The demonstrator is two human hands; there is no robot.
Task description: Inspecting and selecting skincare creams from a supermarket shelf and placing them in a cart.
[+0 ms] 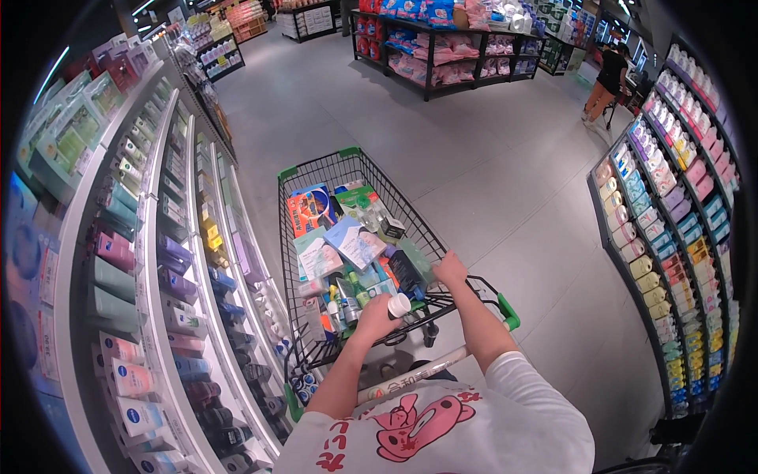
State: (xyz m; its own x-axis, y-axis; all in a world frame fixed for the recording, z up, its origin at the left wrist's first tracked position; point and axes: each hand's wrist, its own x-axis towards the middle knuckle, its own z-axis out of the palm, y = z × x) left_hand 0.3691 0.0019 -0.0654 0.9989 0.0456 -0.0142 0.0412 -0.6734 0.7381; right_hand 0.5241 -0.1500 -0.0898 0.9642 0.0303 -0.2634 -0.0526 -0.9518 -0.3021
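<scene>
A black wire shopping cart (414,219) with green corners stands before me, its pale handlebar (426,368) close to my shirt. Many boxes, tubes and bottles lie in its basket, among them a blue-and-white box (355,242), a green-and-white box (318,252) and an orange-and-blue box (311,208). My left hand (378,320) reaches over the near end of the basket, closed around a container with a white cap (399,305). At the basket's right side is my right hand (450,269), beside a translucent green package (417,260); its fingertips are partly hidden, and its grip is unclear.
Shelves of tubes and bottles (148,255) run close along the cart's left side. A rack of bottles (657,237) stands at the right. Ahead is a black display stand (426,65) with bagged goods. Another person (610,80) stands at the far right beside a cart. Grey floor lies between.
</scene>
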